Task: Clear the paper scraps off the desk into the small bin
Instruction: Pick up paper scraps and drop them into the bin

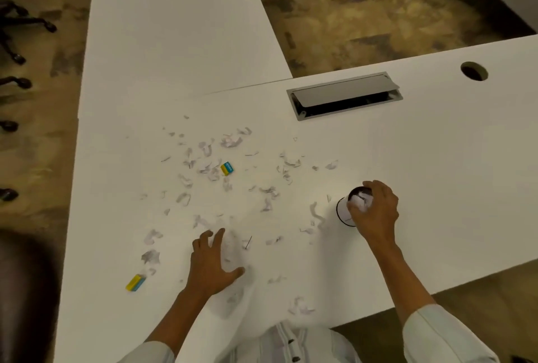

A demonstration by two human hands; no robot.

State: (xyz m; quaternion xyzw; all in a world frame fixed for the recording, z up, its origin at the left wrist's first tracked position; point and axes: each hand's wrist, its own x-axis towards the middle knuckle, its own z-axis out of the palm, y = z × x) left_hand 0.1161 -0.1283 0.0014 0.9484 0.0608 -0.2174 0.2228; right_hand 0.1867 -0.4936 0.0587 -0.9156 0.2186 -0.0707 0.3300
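Several small white paper scraps (pixel 230 141) lie scattered over the middle of the white desk (pixel 436 159). A small white bin (pixel 345 211) with a dark rim stands at the right of the scatter. My right hand (pixel 375 211) is over the bin's mouth, its fingers closed on a wad of white paper scraps (pixel 361 202). My left hand (pixel 214 263) rests flat on the desk near the front edge, fingers spread, with scraps around and under it.
Two yellow-and-blue erasers lie among the scraps, one mid-desk (pixel 227 168), one at the front left (pixel 135 282). A grey cable hatch (pixel 345 95) stands half open behind the scatter and a round cable hole (pixel 474 71) is at the far right. Office chair bases (pixel 17 25) stand on the floor at left.
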